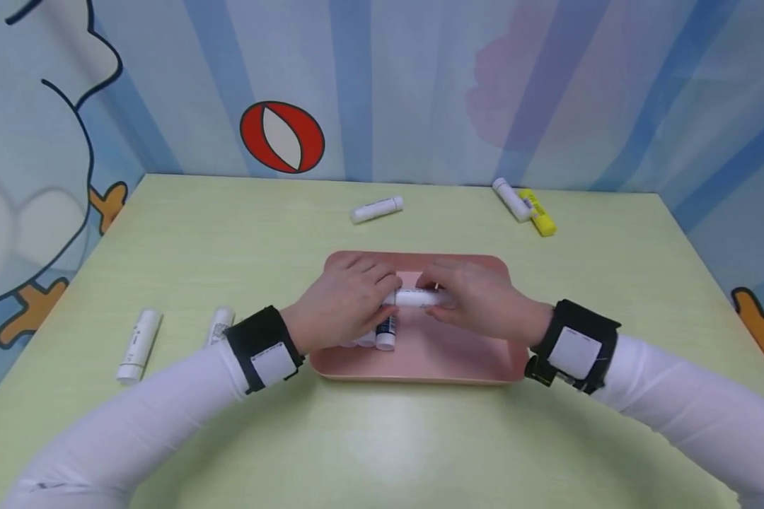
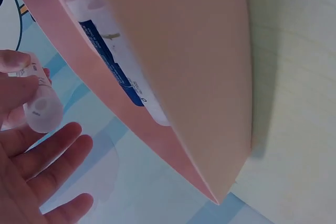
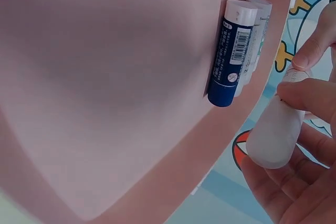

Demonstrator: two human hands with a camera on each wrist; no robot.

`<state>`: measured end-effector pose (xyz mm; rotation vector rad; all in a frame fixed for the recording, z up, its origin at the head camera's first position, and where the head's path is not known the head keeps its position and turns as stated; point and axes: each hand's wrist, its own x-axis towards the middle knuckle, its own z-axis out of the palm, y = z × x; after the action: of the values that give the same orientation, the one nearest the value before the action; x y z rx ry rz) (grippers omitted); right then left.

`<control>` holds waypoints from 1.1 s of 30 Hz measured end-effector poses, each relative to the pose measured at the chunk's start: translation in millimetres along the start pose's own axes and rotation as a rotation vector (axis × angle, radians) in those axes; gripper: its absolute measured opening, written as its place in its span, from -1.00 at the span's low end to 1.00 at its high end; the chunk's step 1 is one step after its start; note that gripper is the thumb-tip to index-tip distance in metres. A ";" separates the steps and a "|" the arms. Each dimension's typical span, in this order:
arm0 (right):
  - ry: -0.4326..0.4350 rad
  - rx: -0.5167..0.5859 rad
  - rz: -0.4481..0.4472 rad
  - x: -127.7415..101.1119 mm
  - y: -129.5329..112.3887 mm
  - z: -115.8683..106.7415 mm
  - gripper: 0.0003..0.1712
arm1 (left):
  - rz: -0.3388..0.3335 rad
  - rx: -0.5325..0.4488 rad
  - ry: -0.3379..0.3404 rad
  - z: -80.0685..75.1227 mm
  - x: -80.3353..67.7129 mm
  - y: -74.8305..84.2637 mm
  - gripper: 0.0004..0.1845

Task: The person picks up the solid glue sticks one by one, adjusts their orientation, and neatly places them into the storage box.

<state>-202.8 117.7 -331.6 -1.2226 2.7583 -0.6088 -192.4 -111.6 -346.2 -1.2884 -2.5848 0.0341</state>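
Observation:
A white glue stick [image 1: 414, 297] lies level above the pink tray [image 1: 465, 360], held between both hands. My left hand [image 1: 344, 300] pinches its left end, and my right hand [image 1: 487, 300] grips the right end with thumb and fingers. The right wrist view shows the rounded translucent end of the glue stick [image 3: 275, 135] close up. Inside the tray, at its left side, a dark blue glue stick [image 3: 231, 56] with a white end lies beside white ones [image 3: 258, 35]. My left hand partly covers these in the head view.
Left of the tray lie two white glue sticks [image 1: 139, 346], one partly behind the left sleeve [image 1: 184, 389]. Behind the tray is another white glue stick [image 1: 377, 210]. At the back right, a white glue stick [image 1: 511, 199] touches a yellow one [image 1: 538, 213]. A patterned curtain [image 1: 407, 85] borders the table.

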 end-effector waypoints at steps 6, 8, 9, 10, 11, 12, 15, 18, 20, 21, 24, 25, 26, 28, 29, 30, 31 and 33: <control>0.025 0.016 0.014 -2.3 1.8 3.3 -0.66 | -0.005 -0.064 0.008 2.3 0.5 0.7 -0.67; 0.051 0.042 0.020 -4.9 3.2 3.3 -0.62 | -0.024 -0.097 0.013 2.4 -0.2 1.4 -0.67; 0.069 0.059 0.025 -6.3 4.0 3.0 -0.59 | -0.039 -0.114 0.013 2.3 -0.6 1.8 -0.66; 0.085 0.075 0.034 -7.8 4.9 2.6 -0.56 | -0.056 -0.130 0.010 2.0 -0.9 2.1 -0.65; 0.099 0.104 0.046 -9.2 5.9 2.0 -0.51 | -0.075 -0.146 0.005 1.8 -1.3 2.4 -0.64; 0.108 0.140 0.067 -10.6 6.9 1.3 -0.45 | -0.096 -0.163 -0.002 1.6 -1.7 2.6 -0.63; 0.121 0.279 0.154 -14.2 10.2 -1.1 -0.31 | -0.168 -0.229 -0.023 1.2 -1.5 3.0 -0.61; 0.132 0.456 0.269 -16.9 12.0 -2.7 -0.26 | -0.236 -0.325 -0.011 1.7 0.2 3.9 -0.64; 0.160 0.565 0.331 -17.2 11.2 -2.4 -0.29 | -0.289 -0.421 0.013 2.1 0.5 4.6 -0.67; 0.183 0.619 0.357 -17.2 10.4 -1.9 -0.31 | -0.313 -0.472 0.031 2.5 0.8 5.1 -0.69; 0.255 0.788 0.435 -16.6 8.4 0.7 -0.37 | -0.377 -0.642 0.069 3.8 2.9 7.3 -0.72; 0.279 0.841 0.453 -16.2 7.7 1.9 -0.37 | -0.400 -0.696 0.075 4.0 3.8 8.6 -0.73; 0.297 0.892 0.473 -15.7 6.4 3.0 -0.37 | -0.420 -0.743 0.077 4.2 4.5 9.9 -0.73; 0.323 0.994 0.511 -14.4 3.7 5.2 -0.36 | -0.462 -0.823 0.073 4.0 6.1 12.9 -0.74; 0.333 1.037 0.524 -13.8 2.0 6.1 -0.35 | -0.480 -0.853 0.070 3.8 6.8 14.3 -0.74; 0.343 1.074 0.536 -13.2 0.1 6.8 -0.35 | -0.499 -0.881 0.066 3.5 7.5 15.5 -0.74; 0.353 1.101 0.545 -12.7 -1.6 7.5 -0.35 | -0.513 -0.909 0.065 3.0 8.1 16.7 -0.75; 0.379 1.150 0.559 -11.4 -4.8 8.6 -0.38 | -0.529 -0.955 0.065 1.8 8.7 18.6 -0.76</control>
<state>-189.8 120.2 -338.8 -0.0822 2.0534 -2.0171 -183.3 -93.3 -348.6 -0.6959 -2.8506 -1.4351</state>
